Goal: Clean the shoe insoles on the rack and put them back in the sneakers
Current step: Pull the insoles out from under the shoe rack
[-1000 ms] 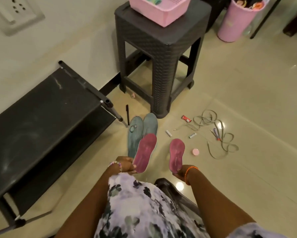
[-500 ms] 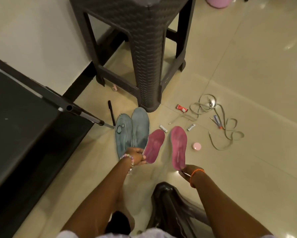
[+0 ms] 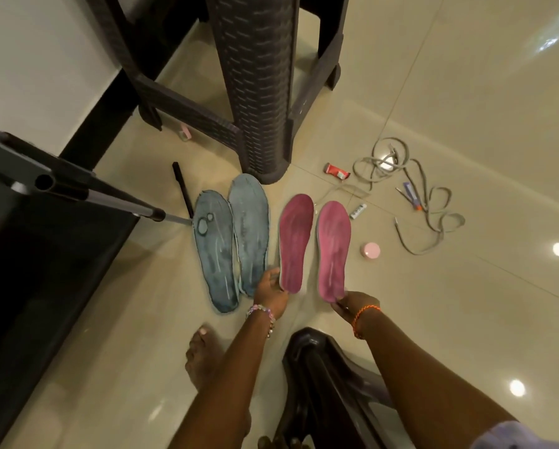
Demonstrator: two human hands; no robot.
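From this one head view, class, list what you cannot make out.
- Sneakers: none in frame.
- Stool: top cut off by the upper edge.
- Small tubes: labels too small to read.
- Left hand and right hand: fingertips hidden under the pink insoles' heels.

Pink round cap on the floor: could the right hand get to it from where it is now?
Probably yes. The pink round cap lies on bare floor just beyond the right hand, nothing between, but its fingers hold the right pink insole, which it would need to release.

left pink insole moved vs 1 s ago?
Yes. The left pink insole has come down from mid-air beside the blue insoles, which stayed put; the left hand holds its heel.
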